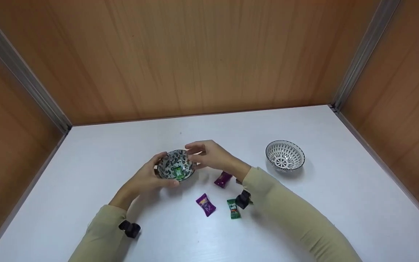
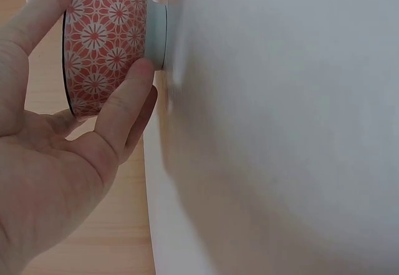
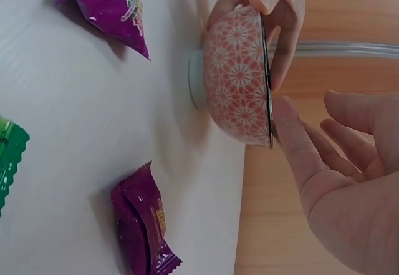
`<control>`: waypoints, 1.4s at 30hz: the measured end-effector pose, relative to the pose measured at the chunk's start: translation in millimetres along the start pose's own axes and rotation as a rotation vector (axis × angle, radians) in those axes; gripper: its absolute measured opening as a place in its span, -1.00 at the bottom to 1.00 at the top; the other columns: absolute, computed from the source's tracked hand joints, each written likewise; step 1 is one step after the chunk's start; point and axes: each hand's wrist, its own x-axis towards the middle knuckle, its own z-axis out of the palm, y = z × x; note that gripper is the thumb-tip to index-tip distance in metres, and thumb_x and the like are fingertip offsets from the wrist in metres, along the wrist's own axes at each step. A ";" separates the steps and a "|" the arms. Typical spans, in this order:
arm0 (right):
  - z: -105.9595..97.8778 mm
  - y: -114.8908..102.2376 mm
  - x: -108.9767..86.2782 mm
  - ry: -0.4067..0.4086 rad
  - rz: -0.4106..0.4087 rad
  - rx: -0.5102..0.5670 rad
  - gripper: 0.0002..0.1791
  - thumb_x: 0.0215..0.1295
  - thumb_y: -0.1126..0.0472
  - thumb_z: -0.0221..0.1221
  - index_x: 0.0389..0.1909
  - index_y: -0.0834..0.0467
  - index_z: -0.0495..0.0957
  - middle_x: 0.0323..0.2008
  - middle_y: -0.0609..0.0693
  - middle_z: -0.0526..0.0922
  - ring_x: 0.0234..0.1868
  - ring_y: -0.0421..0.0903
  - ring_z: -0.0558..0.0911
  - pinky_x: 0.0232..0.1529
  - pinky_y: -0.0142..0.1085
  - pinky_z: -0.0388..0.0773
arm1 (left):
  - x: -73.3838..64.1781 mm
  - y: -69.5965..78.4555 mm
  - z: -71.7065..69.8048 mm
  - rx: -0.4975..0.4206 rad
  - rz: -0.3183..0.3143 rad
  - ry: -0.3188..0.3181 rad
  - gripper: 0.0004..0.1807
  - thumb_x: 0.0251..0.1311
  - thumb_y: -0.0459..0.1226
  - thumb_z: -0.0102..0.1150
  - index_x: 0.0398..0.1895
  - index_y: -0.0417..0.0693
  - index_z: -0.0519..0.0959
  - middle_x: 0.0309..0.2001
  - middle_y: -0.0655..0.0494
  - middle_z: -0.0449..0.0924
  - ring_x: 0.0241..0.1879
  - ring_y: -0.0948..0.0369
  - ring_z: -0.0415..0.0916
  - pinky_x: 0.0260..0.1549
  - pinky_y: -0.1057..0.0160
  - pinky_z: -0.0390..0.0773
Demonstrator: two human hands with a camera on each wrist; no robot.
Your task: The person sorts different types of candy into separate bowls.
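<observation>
A small bowl (image 1: 171, 162), dark-patterned inside, shows a red outside with white flowers (image 2: 95, 36) in the wrist views. My left hand (image 1: 146, 179) grips it from the left, thumb on the near side and fingers round the far side. Its pale foot (image 3: 197, 78) is close to the table top. Inside the bowl lies a green-wrapped candy (image 1: 179, 172). My right hand (image 1: 212, 154) is at the bowl's right rim, with fingertips right by the edge and the thumb apart; nothing shows between thumb and fingers.
On the white table (image 1: 96, 156), a purple candy (image 1: 206, 204), a second purple candy (image 1: 223, 179) and a green candy (image 1: 233, 208) lie near my right forearm. A black-and-white patterned bowl (image 1: 285, 155) stands to the right. Wooden panels (image 1: 202, 58) enclose the back and sides.
</observation>
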 end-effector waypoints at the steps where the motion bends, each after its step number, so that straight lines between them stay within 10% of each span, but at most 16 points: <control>1: -2.1 -0.9 -1.6 -0.002 0.003 -0.006 -0.51 0.50 0.27 0.17 0.40 0.20 0.41 0.29 0.24 0.52 0.23 0.14 0.58 -0.03 -0.24 0.69 | 0.0 0.0 0.0 0.000 -0.003 0.000 0.27 -0.12 -0.13 0.67 0.61 -0.05 0.02 0.55 -0.10 0.07 0.45 -0.12 0.15 0.42 -0.15 0.17; 12: -29.1 -5.3 -32.9 -0.060 -0.017 -0.095 -0.48 0.49 0.23 0.18 0.42 0.19 0.40 0.28 0.12 0.54 0.20 0.01 0.60 0.04 -0.21 0.66 | 0.9 0.7 1.9 0.019 -0.032 0.017 0.31 -0.17 -0.06 0.69 0.62 0.00 0.03 0.56 -0.09 0.05 0.45 -0.12 0.16 0.42 -0.15 0.18; 23: -44.8 10.2 -89.7 -0.072 -0.052 -0.421 -0.49 0.47 0.17 0.22 0.37 0.20 0.46 0.25 0.11 0.58 0.26 0.10 0.55 0.24 -0.07 0.53 | -0.5 -1.4 1.8 -0.029 -0.005 0.001 0.32 -0.18 -0.11 0.70 0.62 -0.04 0.00 0.56 -0.15 0.02 0.43 -0.20 0.20 0.38 -0.15 0.24; 28: -50.6 23.4 -120.0 -0.053 -0.085 -0.598 -0.47 0.43 0.12 0.25 0.32 0.28 0.48 0.20 0.18 0.62 0.15 0.09 0.63 0.14 -0.05 0.60 | -0.6 0.2 0.2 0.023 0.004 0.001 0.33 -0.16 -0.05 0.68 0.62 -0.04 -0.01 0.57 -0.15 0.00 0.50 -0.19 0.05 0.43 -0.19 0.10; 42: -58.4 66.3 -162.8 0.139 0.071 -0.677 0.00 -0.02 -0.09 0.55 0.32 0.39 0.38 0.15 0.24 0.58 0.13 0.13 0.58 0.18 0.03 0.54 | -2.5 0.0 2.0 0.025 -0.022 -0.018 0.32 -0.13 -0.03 0.66 0.63 -0.01 -0.03 0.58 -0.11 -0.01 0.49 -0.18 0.08 0.42 -0.19 0.14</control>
